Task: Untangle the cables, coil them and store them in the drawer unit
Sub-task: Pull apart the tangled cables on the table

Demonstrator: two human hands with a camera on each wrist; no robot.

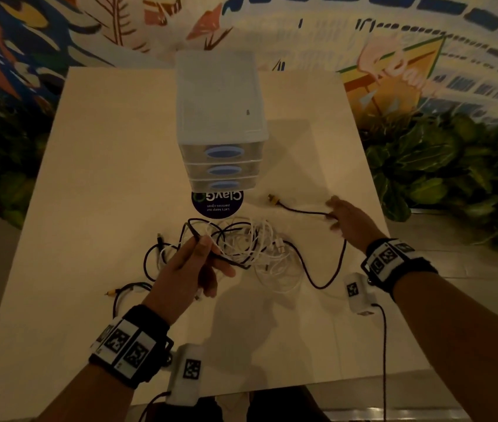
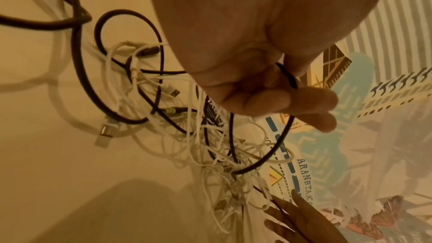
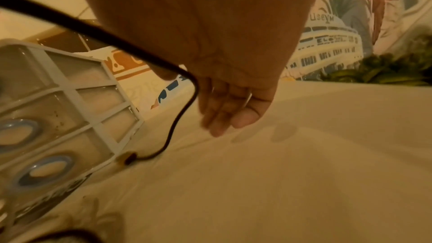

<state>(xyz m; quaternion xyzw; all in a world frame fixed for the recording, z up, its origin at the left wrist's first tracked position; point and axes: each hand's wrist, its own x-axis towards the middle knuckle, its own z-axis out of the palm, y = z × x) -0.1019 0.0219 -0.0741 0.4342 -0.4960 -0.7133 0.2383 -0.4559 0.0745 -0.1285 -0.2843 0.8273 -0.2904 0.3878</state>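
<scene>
Your left hand (image 1: 191,269) is raised just over the near-left part of the tangle (image 1: 241,248), thumb and fingers pinching a loop of thin black cable (image 1: 202,239). In the left wrist view the same cable (image 2: 288,78) passes between your curled fingers (image 2: 268,99) and drops in an arc into the knot of white cables (image 2: 210,154) below.

Your right hand (image 1: 349,222) lies out to the right of the tangle, fingers extended and loose. A second black cable (image 1: 302,211) runs under its fingertips and ends, beyond and to the left of that hand, in a yellow plug (image 1: 272,198) lying on the table (image 1: 104,178). In the right wrist view this cable (image 3: 184,103) bends past the thumb side of the straight fingers (image 3: 224,110); you cannot tell whether they grip it or merely touch it.

The drawer unit (image 1: 221,117) stands beyond both hands, roughly midway between them, with all three drawers pushed in. A dark round sticker (image 1: 217,205) lies between the unit and the tangle. Another black cable with a yellow tip (image 1: 109,292) lies to the left of your left wrist.
</scene>
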